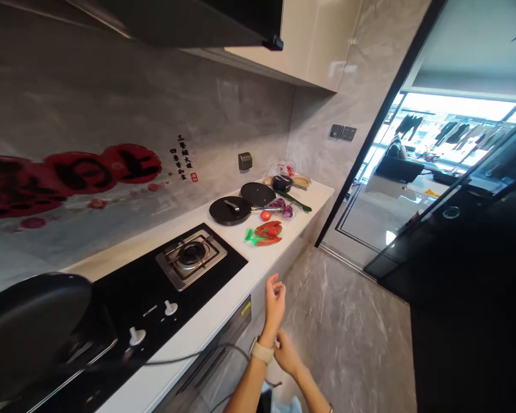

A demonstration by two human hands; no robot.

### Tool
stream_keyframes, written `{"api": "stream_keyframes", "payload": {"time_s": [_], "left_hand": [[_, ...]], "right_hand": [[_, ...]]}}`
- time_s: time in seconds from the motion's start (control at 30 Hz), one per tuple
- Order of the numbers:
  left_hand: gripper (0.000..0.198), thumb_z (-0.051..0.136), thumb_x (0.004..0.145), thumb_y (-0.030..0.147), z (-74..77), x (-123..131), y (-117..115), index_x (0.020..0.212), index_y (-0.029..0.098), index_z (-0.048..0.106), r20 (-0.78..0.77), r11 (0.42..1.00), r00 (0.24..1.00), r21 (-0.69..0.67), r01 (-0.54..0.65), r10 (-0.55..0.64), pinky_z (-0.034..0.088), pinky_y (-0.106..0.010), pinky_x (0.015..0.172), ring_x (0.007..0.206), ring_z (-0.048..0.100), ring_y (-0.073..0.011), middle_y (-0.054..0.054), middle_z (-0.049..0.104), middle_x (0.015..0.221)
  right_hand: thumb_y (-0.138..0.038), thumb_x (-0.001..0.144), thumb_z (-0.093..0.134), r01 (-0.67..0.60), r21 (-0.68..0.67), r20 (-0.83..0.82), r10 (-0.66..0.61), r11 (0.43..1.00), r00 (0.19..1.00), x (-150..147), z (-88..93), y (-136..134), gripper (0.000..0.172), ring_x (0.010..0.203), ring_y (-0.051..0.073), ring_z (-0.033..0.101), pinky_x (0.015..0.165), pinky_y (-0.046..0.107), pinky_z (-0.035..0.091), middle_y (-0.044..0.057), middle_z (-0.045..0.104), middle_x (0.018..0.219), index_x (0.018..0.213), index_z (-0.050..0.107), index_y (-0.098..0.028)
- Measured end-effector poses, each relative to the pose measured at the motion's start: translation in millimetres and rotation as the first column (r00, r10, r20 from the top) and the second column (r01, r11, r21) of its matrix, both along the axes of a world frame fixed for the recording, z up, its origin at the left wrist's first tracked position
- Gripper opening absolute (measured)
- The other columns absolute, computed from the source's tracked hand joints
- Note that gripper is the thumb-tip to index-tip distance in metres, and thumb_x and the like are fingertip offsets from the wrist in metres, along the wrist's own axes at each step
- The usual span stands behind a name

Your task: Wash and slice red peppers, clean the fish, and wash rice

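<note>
Cookware (38, 321), black, bulky, far left over hob (131, 287); exact type unclear. Next, two white knobs (171, 308) at hob front. Dark cable (176, 360) across hob and over front edge of white surface (206, 321), toward left forearm. Burner (192, 252) with square metal grate. Black round pan (219, 212), small item on top, handle pointing right; second flat black round (258, 195) just beside. Pale watch (262, 352) around left wrist, in front of surface. Red peppers (269, 229) with green wrap on surface near front edge; tomato (265, 215) just behind. Left hand (275, 295) in air before surface, fingers loosely curled, grip slack. Right hand (287, 353) at left wrist, beside watch; grip partly hidden, can't say if pinching or just resting. Purple onions (288, 211) farther back on surface. Glass door (370, 212) far right.
</note>
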State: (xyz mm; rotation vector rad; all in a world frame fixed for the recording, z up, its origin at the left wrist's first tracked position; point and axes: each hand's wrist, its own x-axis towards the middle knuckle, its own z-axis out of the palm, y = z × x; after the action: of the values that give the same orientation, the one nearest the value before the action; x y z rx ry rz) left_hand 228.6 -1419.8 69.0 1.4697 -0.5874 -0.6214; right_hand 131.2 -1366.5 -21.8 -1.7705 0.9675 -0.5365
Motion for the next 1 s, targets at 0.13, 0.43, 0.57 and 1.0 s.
{"api": "stream_keyframes", "payload": {"time_s": [0.13, 0.43, 0.57, 1.0], "left_hand": [[0.034, 0.051, 0.083, 0.021, -4.3, 24.7, -89.5, 0.117, 0.019, 0.054, 0.047, 0.999, 0.998, 0.018, -0.041, 0.04, 0.048, -0.035, 0.091, 0.107, 0.059, -0.0194, -0.013, 0.06, 0.121], [0.036, 0.047, 0.085, 0.018, -35.4, 167.8, -201.8, 0.118, 0.015, 0.062, 0.54, 0.854, 0.842, 0.435, -0.285, 0.006, 0.025, -0.048, 0.114, 0.131, 0.045, -0.0271, -0.015, 0.059, 0.132], [0.044, 0.045, 0.09, 0.026, -43.3, 194.4, -229.0, 0.132, 0.018, 0.053, 0.458, 0.697, 0.883, 0.667, -0.265, -0.103, 0.02, -0.056, 0.112, 0.124, 0.053, -0.0302, -0.016, 0.061, 0.13], [0.049, 0.06, 0.081, 0.049, -57.8, 159.3, -182.1, 0.121, 0.021, 0.062, 0.309, 0.41, 0.939, 0.844, -0.345, 0.153, 0.038, -0.043, 0.093, 0.11, 0.06, -0.0325, -0.014, 0.068, 0.117]], "right_hand": [[-0.02, 0.078, 0.047, -0.003, 0.038, -0.072, 0.006, 0.999, 0.997, -3.7, 9.7, -88.3, 0.034, 0.101, 0.024, 0.065, 0.088, 0.038, 0.051, 0.012, 0.07, 0.107, 0.104, 0.07, -0.017], [-0.021, 0.077, 0.052, -0.251, 0.017, -0.157, 0.251, 0.968, 0.955, 41.4, 9.6, -310.0, 0.034, 0.097, 0.022, 0.065, 0.087, 0.038, 0.052, 0.008, 0.069, 0.109, 0.106, 0.07, -0.021], [-0.027, 0.08, 0.053, -0.351, -0.047, -0.091, 0.346, 0.935, 0.934, 83.1, 3.6, -393.9, 0.038, 0.105, 0.023, 0.062, 0.092, 0.041, 0.05, 0.01, 0.065, 0.119, 0.115, 0.065, -0.02], [-0.034, 0.074, 0.064, -0.596, -0.161, -0.036, 0.599, 0.786, 0.8, 176.5, -8.7, -515.8, 0.07, 0.137, 0.029, 0.037, 0.115, 0.051, 0.025, 0.015, 0.045, 0.144, 0.138, 0.043, -0.017]]}}
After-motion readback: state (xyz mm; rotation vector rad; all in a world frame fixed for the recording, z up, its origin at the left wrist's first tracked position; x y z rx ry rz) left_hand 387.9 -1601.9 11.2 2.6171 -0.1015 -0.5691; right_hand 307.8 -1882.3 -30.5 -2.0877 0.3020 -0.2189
